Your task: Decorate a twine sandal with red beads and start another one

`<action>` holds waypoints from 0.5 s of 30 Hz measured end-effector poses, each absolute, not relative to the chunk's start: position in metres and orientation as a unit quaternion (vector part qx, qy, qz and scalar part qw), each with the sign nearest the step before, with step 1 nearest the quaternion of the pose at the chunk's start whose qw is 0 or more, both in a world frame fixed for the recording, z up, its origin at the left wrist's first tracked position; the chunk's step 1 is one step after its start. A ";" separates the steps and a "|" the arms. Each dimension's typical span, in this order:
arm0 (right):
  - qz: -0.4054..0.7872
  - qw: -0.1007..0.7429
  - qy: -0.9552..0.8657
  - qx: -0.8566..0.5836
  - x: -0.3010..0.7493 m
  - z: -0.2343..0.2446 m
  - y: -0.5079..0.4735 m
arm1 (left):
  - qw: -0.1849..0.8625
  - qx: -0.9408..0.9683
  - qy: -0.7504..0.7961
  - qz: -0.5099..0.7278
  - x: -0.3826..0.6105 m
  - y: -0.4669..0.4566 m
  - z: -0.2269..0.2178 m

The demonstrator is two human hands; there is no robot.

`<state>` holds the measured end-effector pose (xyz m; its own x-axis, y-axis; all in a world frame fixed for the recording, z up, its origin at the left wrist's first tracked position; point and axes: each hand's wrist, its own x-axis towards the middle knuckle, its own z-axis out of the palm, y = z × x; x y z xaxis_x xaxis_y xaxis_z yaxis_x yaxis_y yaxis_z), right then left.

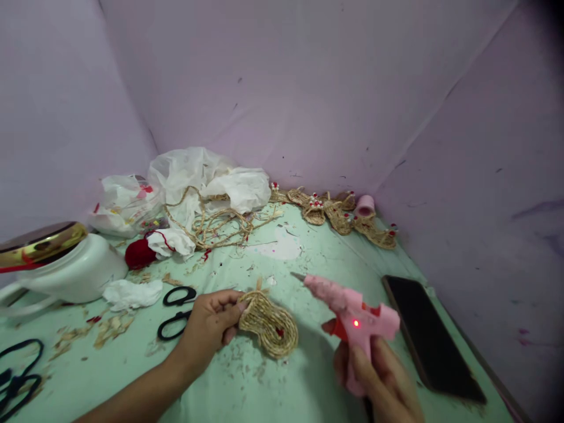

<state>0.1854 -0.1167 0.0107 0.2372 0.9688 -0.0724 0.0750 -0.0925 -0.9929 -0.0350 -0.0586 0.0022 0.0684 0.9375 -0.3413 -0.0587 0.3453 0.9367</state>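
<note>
Head view | Left hand (215, 322) pinching the left end of one braided sole (268, 323), front centre of the table (229, 393) | Right hand (388, 376) wrapped round one pink glue gun (341, 299), nozzle (298, 275) apart from sole | Possible burn, should the nozzle swing leftward | Counted: one phone (434, 338), one red yarn ball (140, 254); beaded pieces (338, 217) overlap, total uncertain

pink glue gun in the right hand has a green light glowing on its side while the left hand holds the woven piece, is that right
Not quite: the light is red, not green, as the head view shows. The pink glue gun is in the right hand and the left hand holds the woven piece.
</note>
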 end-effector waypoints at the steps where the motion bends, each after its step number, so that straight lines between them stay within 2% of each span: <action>1: 0.466 0.520 -0.408 -0.588 0.190 0.011 -0.111 | 0.623 0.387 0.547 0.404 -0.036 -0.058 0.002; 5: 0.555 0.521 -0.292 -0.579 0.207 0.011 -0.090 | 0.652 0.359 0.538 0.396 -0.038 -0.055 0.004; 10: 0.573 0.516 -0.251 -0.586 0.221 0.013 -0.085 | 0.664 0.373 0.529 0.374 -0.038 -0.052 0.007; 13: 0.494 0.482 -0.274 -0.670 0.229 0.015 -0.087 | 0.672 0.367 0.522 0.377 -0.037 -0.051 0.007; 15: 0.372 0.451 -0.323 -0.745 0.233 0.017 -0.090 | 0.676 0.361 0.518 0.379 -0.037 -0.051 0.006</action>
<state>0.2327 -0.0899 0.0174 0.5152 0.8157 -0.2630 0.1454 -0.3855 -0.9112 -0.0375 -0.0508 0.0064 0.1755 0.8869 -0.4274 -0.1376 0.4520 0.8813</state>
